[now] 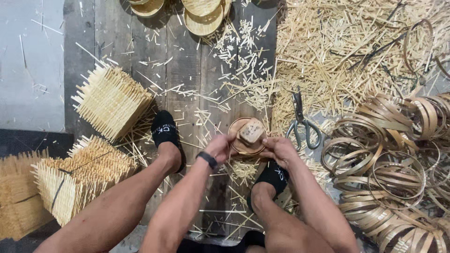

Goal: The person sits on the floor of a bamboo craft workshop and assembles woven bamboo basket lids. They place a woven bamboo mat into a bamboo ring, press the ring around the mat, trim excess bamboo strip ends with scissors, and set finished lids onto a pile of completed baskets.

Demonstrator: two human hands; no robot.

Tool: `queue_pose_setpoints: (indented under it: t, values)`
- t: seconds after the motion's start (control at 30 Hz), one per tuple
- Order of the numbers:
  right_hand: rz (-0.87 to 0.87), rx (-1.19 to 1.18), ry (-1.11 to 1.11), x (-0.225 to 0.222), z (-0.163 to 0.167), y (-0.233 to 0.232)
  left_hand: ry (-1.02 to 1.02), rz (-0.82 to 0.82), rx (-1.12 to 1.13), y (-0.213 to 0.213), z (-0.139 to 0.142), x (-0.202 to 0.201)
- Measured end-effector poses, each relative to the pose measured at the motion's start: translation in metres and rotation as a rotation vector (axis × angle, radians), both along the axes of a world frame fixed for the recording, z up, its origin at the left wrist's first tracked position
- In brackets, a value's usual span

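Observation:
A small round wooden form (242, 143) with a bamboo ring around its rim sits between my feet, and a pale wooden block (251, 131) rests on top of it. My left hand (218, 147), with a black band on the wrist, grips the form's left edge. My right hand (277, 149) holds its right edge. Both hands press against the ring from the sides. My feet in black socks (164, 130) rest on the dark wooden planks (187, 70) on either side.
Metal shears (301, 122) lie just right of the form. A heap of bamboo rings (393, 164) fills the right. Stacks of woven bamboo mats (111, 100) stand at left. Finished shallow baskets (202, 18) sit at top. Bamboo offcuts (337, 51) litter the floor.

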State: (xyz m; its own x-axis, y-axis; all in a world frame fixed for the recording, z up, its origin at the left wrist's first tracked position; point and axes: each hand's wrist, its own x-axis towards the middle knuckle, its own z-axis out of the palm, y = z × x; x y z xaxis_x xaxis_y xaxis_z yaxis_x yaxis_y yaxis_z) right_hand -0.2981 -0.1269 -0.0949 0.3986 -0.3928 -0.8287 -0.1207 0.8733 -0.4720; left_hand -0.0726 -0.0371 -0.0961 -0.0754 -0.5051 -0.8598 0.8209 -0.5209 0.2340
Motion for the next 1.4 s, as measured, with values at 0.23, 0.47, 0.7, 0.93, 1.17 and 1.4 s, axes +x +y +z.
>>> queue_pose_setpoints:
  t: [0.23, 0.47, 0.7, 0.93, 1.17, 1.4]
  values:
    - [0.116, -0.078, 0.213, 0.009, -0.007, 0.015, -0.064, -0.057, -0.021, 0.03, -0.018, -0.015]
    - [0.034, -0.257, 0.305, 0.016, 0.003, 0.027, -0.024, -0.057, 0.075, 0.026, -0.011, -0.022]
    - [-0.068, -0.086, 0.059, 0.007, 0.002, 0.052, -0.025, 0.103, -0.021, 0.036, -0.006, -0.031]
    - [-0.039, -0.129, 0.185, 0.013, -0.013, 0.063, -0.379, 0.101, 0.159, 0.04, -0.012, -0.055]
    - [0.027, -0.034, 0.081, 0.008, 0.052, 0.03, -1.205, -0.474, -0.44, 0.028, 0.033, 0.001]
    - [-0.091, -0.098, -0.176, 0.034, 0.031, 0.051, -1.306, -0.504, -0.465, -0.004, 0.06, -0.037]
